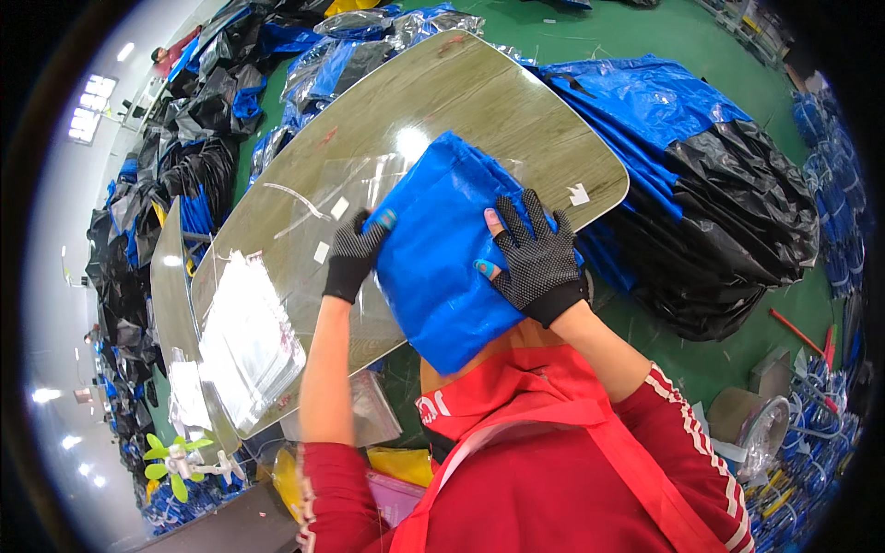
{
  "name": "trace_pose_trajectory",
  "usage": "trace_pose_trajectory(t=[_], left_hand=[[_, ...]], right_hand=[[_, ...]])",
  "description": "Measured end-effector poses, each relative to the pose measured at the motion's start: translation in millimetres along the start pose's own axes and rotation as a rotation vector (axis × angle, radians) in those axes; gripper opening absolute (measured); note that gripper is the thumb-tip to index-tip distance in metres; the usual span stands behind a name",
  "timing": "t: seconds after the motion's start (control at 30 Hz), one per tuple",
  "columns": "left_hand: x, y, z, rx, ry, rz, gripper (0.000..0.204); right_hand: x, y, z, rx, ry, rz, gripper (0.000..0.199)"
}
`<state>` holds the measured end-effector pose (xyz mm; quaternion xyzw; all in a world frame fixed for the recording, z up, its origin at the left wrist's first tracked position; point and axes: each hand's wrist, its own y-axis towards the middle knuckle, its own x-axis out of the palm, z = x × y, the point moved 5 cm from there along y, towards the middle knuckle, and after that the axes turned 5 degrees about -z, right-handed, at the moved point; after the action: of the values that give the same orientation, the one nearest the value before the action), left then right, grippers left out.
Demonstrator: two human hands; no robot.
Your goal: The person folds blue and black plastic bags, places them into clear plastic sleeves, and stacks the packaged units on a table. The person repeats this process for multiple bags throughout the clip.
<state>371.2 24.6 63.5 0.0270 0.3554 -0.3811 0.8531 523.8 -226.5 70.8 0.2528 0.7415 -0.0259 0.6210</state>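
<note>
A folded blue plastic sheet [452, 249] lies over the near edge of the wood-patterned table, its lower corner reaching toward my red apron. My left hand [354, 247], in a black dotted glove with a bare thumb tip, closes on the sheet's left edge; the thumb rests on top and the other fingers are mostly hidden. On the right side of the sheet, my right hand [536, 258] lies palm down with its fingers spread, two bare fingertips showing through the glove. Beneath the sheet, a clear plastic bag [309, 230] is spread on the table.
A stack of shiny clear bags [249, 332] lies on the table's left part [396, 111]. White paper scraps [578, 194] dot the top. A large blue-and-black bundle [728, 194] stands to the right on the green floor. More bundles line the left, beyond a small green-bladed fan [177, 461].
</note>
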Motion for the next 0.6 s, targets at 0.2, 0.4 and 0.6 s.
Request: trace_pose_trajectory(t=[0.2, 0.4, 0.6], left_hand=[[3.5, -5.9, -7.5, -0.066, 0.785, -0.432, 0.108], [12.9, -12.5, 109.6, 0.893, 0.860, 0.055, 0.080], [93.3, 32.3, 33.6, 0.739, 0.333, -0.138, 0.061]], right_hand=[[-2.2, 2.4, -0.7, -0.105, 0.208, -0.062, 0.072], [-5.4, -3.6, -0.4, -0.154, 0.119, 0.000, 0.074], [-0.7, -26.7, 11.3, -0.532, 0.186, 0.036, 0.065]])
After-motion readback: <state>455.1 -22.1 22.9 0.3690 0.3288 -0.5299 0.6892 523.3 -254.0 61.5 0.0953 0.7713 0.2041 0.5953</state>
